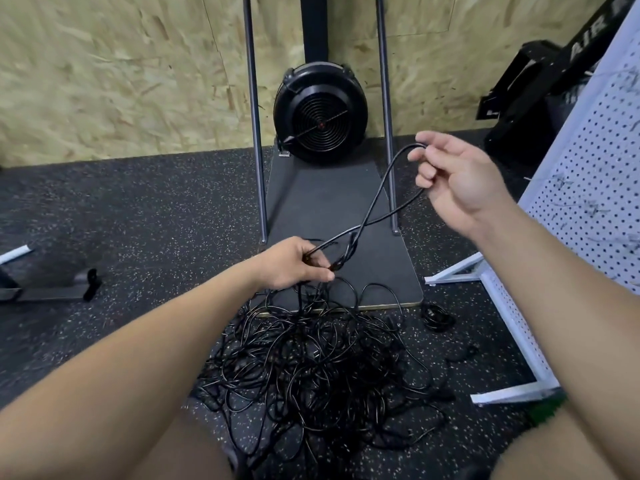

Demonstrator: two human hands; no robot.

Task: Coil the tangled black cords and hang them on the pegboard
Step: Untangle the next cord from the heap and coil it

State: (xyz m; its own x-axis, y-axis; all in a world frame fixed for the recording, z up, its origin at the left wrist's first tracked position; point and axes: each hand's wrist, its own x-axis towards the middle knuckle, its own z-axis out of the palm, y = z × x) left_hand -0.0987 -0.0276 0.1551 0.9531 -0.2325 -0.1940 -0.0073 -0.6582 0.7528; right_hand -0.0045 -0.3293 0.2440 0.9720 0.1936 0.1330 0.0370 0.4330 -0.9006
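A big tangle of black cords (322,362) lies on the speckled rubber floor between my knees. My left hand (294,263) grips a bunch of cord strands just above the heap. One black cord loop (384,188) rises from that hand up to my right hand (450,174), which pinches the loop's top between thumb and fingers. The white pegboard (588,188) stands tilted at the right on a white frame. A small coiled cord (438,317) lies on the floor right of the heap.
A black fan machine (320,110) with two metal uprights stands on a dark base plate (329,216) straight ahead, against a chipboard wall. Black equipment (530,109) sits at the back right. A metal bracket (52,282) lies at the left.
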